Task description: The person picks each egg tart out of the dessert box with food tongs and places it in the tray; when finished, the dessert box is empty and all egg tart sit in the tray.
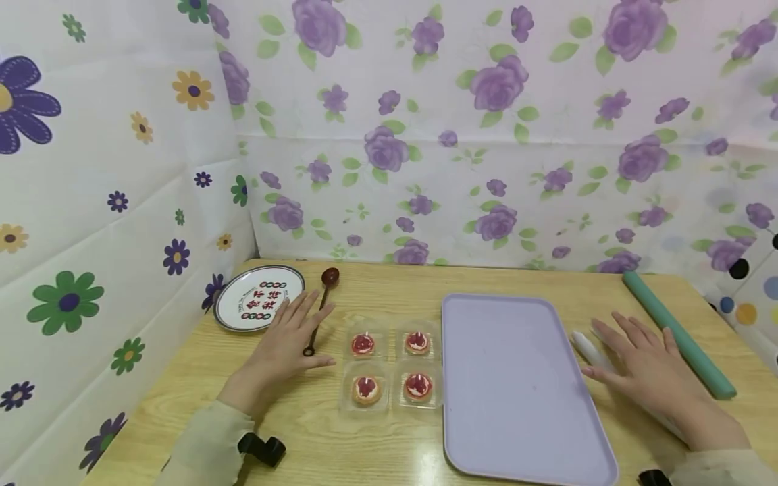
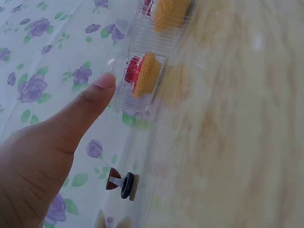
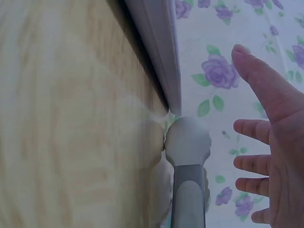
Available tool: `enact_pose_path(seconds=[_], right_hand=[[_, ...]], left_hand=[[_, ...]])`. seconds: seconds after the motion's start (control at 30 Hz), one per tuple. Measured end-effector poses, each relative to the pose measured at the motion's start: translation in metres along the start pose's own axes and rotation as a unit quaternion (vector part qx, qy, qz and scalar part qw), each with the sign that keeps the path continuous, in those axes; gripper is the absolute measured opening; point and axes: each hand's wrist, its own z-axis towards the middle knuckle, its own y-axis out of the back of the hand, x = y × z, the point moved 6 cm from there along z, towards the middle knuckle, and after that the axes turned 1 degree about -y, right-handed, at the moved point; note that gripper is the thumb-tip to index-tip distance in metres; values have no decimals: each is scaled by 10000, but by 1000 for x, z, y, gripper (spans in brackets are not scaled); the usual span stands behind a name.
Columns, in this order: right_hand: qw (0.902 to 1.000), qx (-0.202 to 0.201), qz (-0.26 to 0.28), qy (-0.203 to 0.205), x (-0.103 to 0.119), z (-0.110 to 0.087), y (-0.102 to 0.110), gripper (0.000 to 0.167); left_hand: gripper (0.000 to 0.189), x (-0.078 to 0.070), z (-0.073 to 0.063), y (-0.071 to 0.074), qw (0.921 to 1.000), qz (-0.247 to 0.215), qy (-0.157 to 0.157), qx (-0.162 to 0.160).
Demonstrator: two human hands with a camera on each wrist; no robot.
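My left hand (image 1: 282,351) is spread palm down, its fingers straight and holding nothing. Beneath it, partly covered, lies a long-handled dark brown spoon (image 1: 330,277). To its right, several small red-topped tarts (image 1: 366,389) sit in clear plastic boxes; in the left wrist view one tart (image 2: 148,75) shows just past the thumb. My right hand (image 1: 653,371) hovers with spread fingers, also holding nothing. Under it lies a long white-and-grey utensil (image 3: 188,145) with a scalloped head, partly hidden by the hand in the head view. Between the hands rests a lilac tray (image 1: 510,391).
A white oval plate (image 1: 234,300) with red characters stands at the back left, close to the left fingertips. A teal roll (image 1: 681,337) lies slanted along the right side of the wooden table (image 1: 389,287). Flowered cloth (image 1: 456,169) hangs behind and at the sides.
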Motion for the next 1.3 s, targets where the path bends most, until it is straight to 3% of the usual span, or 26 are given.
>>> enact_pose_path(seconds=[0.27, 0.4, 0.53, 0.7, 0.9, 1.13, 1.3], right_hand=[[9989, -357, 273, 152, 6, -7, 10, 86], [9965, -664, 321, 395, 13, -8, 19, 83], [9943, -812, 384, 581, 26, -7, 29, 81], [9929, -858, 490, 657, 42, -8, 40, 79], [9880, -1180, 343, 934, 66, -6, 54, 78], [9922, -905, 231, 830, 89, -3, 64, 77], [9906, -850, 328, 1021, 104, 2, 69, 75]], left_hand=[[95, -6, 7, 5, 9999, -60, -87, -23], [95, -11, 9, 10, 9990, -161, -286, -288], [94, -16, 9, 16, 9970, -468, -390, -481], [93, -21, 8, 21, 9938, -1021, -204, -386], [90, -25, 6, 29, 9868, -1578, -48, -375], [83, -31, 4, 37, 9759, -2139, -174, -398], [76, -36, 4, 41, 9666, -2509, -345, -390]])
